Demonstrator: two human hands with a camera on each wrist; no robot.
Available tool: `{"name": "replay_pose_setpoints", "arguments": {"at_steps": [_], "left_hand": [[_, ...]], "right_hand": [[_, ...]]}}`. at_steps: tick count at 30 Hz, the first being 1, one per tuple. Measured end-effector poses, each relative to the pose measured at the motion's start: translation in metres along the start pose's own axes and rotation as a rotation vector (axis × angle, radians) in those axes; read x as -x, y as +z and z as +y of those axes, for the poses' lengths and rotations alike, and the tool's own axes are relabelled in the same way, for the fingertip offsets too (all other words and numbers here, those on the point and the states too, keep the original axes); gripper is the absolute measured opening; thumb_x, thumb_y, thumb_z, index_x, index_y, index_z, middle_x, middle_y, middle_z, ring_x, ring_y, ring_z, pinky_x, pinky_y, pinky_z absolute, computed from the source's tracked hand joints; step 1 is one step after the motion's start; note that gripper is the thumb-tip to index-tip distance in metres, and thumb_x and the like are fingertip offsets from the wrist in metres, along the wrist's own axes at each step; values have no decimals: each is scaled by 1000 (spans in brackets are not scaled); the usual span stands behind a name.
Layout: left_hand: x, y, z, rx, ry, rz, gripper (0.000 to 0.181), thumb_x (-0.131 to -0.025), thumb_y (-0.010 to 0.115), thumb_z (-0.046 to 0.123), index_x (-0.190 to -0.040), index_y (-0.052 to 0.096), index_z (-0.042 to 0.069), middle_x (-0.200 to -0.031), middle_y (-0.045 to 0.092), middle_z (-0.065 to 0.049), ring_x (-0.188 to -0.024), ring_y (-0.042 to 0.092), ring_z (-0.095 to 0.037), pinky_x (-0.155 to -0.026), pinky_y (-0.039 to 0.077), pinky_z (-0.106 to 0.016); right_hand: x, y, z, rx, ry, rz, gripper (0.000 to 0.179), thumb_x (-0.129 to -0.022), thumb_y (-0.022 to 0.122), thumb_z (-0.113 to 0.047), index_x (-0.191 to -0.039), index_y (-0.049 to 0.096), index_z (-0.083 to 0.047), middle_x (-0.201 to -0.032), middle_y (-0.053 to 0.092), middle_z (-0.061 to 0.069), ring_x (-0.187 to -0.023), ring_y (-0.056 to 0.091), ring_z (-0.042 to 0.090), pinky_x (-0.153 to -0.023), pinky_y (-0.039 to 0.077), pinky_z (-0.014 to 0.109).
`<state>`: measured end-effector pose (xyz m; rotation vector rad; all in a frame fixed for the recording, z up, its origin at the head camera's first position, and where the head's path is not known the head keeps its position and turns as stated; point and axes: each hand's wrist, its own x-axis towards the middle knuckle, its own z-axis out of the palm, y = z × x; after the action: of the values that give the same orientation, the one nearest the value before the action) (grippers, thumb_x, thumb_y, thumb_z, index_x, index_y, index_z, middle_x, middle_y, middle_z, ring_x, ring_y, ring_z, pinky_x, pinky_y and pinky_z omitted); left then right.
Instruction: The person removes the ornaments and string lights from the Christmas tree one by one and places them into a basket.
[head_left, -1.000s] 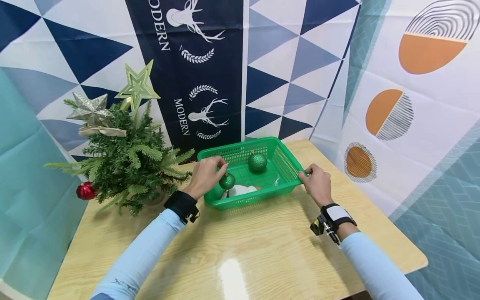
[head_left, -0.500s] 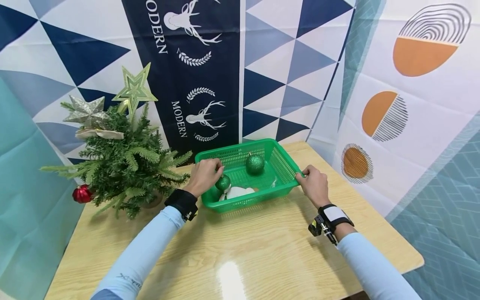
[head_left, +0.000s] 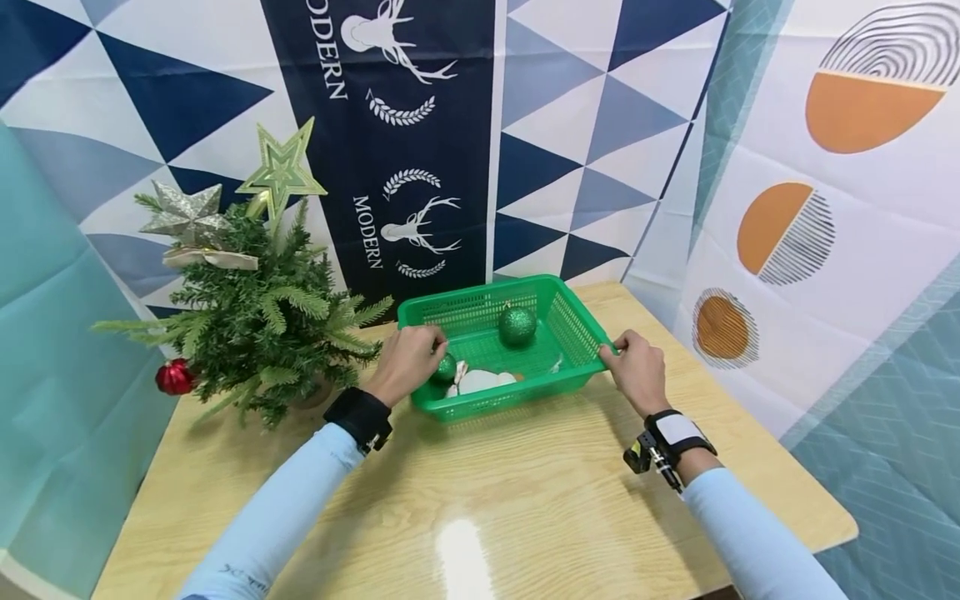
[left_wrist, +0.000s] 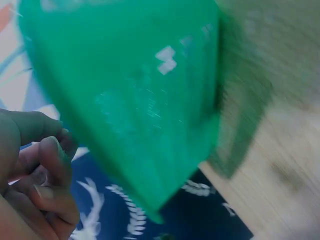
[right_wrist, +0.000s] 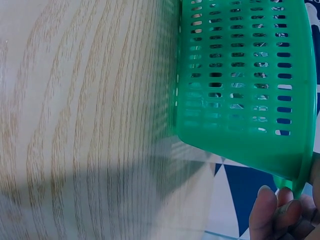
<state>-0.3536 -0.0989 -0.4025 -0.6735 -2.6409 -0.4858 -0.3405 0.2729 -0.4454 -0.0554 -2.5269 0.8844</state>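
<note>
In the head view, my left hand [head_left: 411, 360] is over the left end of the green plastic basket [head_left: 572, 377]. Its curled fingertips pinch the top of a small glittery green bauble [head_left: 446, 367], partly hidden behind the hand. The left wrist view shows the thumb and fingers [left_wrist: 52, 160] drawn together beside the basket's wall [left_wrist: 135, 100]; the bauble is out of sight there. My right hand [head_left: 636, 367] grips the basket's right rim, thumb over the edge. A larger green bauble [head_left: 517, 325] and a white ornament [head_left: 483, 381] lie in the basket.
A small Christmas tree [head_left: 262, 325] stands on the table [head_left: 420, 517] at the left, bearing a gold star [head_left: 282, 169], a silver star [head_left: 187, 212] and a red bauble [head_left: 175, 377]. Patterned cloth walls rise behind the table. The basket sits near the back.
My left hand has shifted slightly left within the basket, taking the small green bauble along; the hand now covers more of it. The right hand keeps its grip on the rim. The head view sways slightly.
</note>
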Motion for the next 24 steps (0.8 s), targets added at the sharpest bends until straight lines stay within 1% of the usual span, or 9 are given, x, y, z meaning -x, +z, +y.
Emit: {"name": "replay_pose_setpoints", "arguments": {"at_steps": [3, 7, 9, 12, 15, 17, 19, 20, 24], "left_hand": [[18, -16, 16, 47, 61, 59, 11, -100, 68, 13, -100, 78, 10, -92, 75, -3, -52, 48, -7, -45, 34, -25], [52, -53, 29, 111, 226, 192, 9, -99, 69, 16, -99, 76, 9, -93, 75, -4, -61, 59, -9, -53, 45, -23], [73, -76, 25, 141, 294, 294, 11, -99, 68, 17, -99, 74, 8, -91, 74, -5, -62, 59, -8, -56, 47, -19], [107, -115, 3, 128, 315, 542, 26, -102, 64, 24, -94, 73, 2, -80, 70, -9, -60, 53, -7, -60, 43, -13], [141, -151, -35, 43, 162, 816, 38, -104, 62, 27, -88, 72, -6, -70, 65, -16, -61, 44, 2, -65, 33, -10], [164, -172, -68, -27, 14, 892, 37, -104, 63, 24, -94, 72, -10, -72, 63, -22, -65, 40, 11, -68, 30, -9], [186, -183, -105, -74, -152, 882, 34, -105, 61, 21, -104, 72, -11, -82, 64, -26, -68, 36, 15, -68, 28, -13], [198, -183, -131, -97, -222, 866, 31, -105, 60, 20, -109, 73, -8, -88, 67, -24, -69, 35, 18, -68, 28, -14], [235, -167, -215, -137, -439, 759, 30, -108, 57, 30, -128, 73, 14, -113, 70, -16, -68, 38, 14, -67, 31, -21]], "right_hand": [[-1, -4, 2, -9, -5, 11, 21, -97, 65, -16, -93, 67, 5, -68, 67, 16, -44, 56, 17, -47, 44, 32], [-3, -10, 6, -12, 5, 33, 22, -98, 66, -16, -95, 67, 6, -66, 66, 14, -43, 57, 16, -46, 44, 32], [-3, -12, 8, -10, 25, 38, 22, -98, 66, -17, -96, 68, 5, -66, 66, 14, -43, 57, 16, -47, 45, 32], [-4, -13, 9, -14, 42, 38, 23, -98, 66, -18, -97, 67, 4, -67, 67, 14, -43, 58, 16, -48, 46, 32], [-4, -11, 8, -17, 35, 36, 23, -98, 65, -19, -97, 67, 4, -67, 67, 14, -44, 58, 16, -48, 46, 33], [-4, -9, 8, -19, 31, 28, 23, -98, 65, -19, -97, 67, 4, -67, 66, 14, -44, 58, 16, -48, 46, 33], [-5, -5, 7, -21, 28, 17, 23, -99, 65, -19, -97, 67, 3, -66, 65, 13, -44, 58, 17, -49, 46, 33], [-5, -3, 6, -18, 25, 14, 23, -99, 65, -19, -97, 67, 3, -65, 65, 12, -44, 57, 17, -50, 46, 34], [-6, 8, 2, -1, 8, 3, 22, -98, 65, -19, -96, 68, 3, -63, 62, 9, -47, 56, 18, -53, 44, 35]]}}
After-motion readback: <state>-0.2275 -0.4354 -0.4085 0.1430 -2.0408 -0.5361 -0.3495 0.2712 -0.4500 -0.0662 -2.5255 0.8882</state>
